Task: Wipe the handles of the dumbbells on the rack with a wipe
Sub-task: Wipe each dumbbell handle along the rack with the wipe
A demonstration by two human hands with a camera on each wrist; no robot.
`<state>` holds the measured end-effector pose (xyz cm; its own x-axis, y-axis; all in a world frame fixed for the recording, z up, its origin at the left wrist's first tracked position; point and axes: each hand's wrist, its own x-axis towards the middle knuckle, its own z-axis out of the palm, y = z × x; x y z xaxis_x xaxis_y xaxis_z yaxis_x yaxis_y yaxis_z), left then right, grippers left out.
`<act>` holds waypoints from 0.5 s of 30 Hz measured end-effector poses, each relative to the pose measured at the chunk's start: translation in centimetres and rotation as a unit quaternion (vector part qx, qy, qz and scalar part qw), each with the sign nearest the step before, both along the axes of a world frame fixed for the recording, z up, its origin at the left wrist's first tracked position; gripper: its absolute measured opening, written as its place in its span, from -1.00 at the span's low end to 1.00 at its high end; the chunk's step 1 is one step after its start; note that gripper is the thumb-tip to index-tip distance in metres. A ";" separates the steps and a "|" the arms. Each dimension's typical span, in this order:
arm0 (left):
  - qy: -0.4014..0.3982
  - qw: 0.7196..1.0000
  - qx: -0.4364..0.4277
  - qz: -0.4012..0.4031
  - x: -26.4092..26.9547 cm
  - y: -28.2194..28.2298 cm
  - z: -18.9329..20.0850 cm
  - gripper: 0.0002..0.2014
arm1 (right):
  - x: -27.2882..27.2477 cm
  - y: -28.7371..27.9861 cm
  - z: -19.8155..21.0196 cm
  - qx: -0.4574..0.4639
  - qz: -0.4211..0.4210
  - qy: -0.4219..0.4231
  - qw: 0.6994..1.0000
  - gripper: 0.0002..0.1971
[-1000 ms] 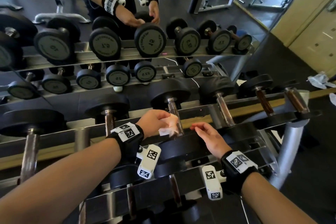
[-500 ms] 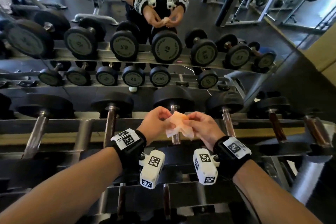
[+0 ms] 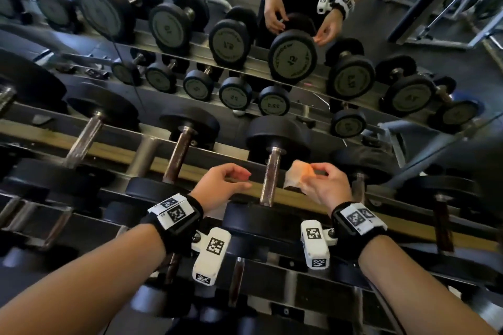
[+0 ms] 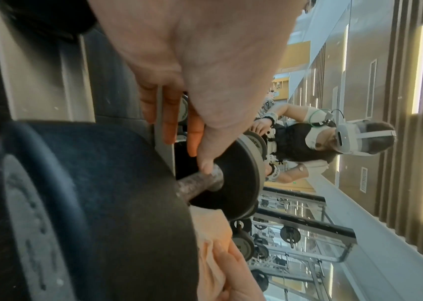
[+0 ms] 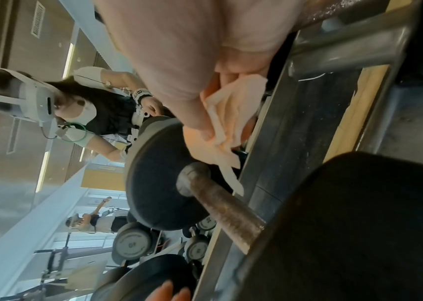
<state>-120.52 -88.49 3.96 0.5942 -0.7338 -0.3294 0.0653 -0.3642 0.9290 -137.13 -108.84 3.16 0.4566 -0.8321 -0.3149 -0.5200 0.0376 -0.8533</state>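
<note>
A crumpled pale wipe [image 3: 294, 177] is pinched between the thumb and fingers of my right hand [image 3: 315, 171], just right of a rusty dumbbell handle [image 3: 270, 179] on the rack's upper rail [image 3: 122, 153]. My left hand [image 3: 239, 177] hovers just left of that handle, fingers loosely curled and holding nothing. The right wrist view shows the wipe [image 5: 228, 126] hanging from my fingers above the handle [image 5: 226, 209]. In the left wrist view the left fingers [image 4: 177, 122] sit above the handle [image 4: 197, 183], with the wipe [image 4: 213, 244] below it.
More dumbbells lie on the rail, with handles to the left [image 3: 177, 160] and right [image 3: 359, 185], and another tier [image 3: 236, 277] below my wrists. A mirror behind the rack reflects the dumbbell ends [image 3: 292, 60] and my own body and hands.
The wipe went from my left hand, through both hands together, to my right hand alone. The left hand let go and the hands moved apart to either side of the handle.
</note>
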 end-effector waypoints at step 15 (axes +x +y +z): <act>0.120 0.989 0.053 -0.072 -0.4 2.1 -0.4 -0.63 | 2.4 1.4 0.1 -0.001 0.281 -0.008 0.960 -0.70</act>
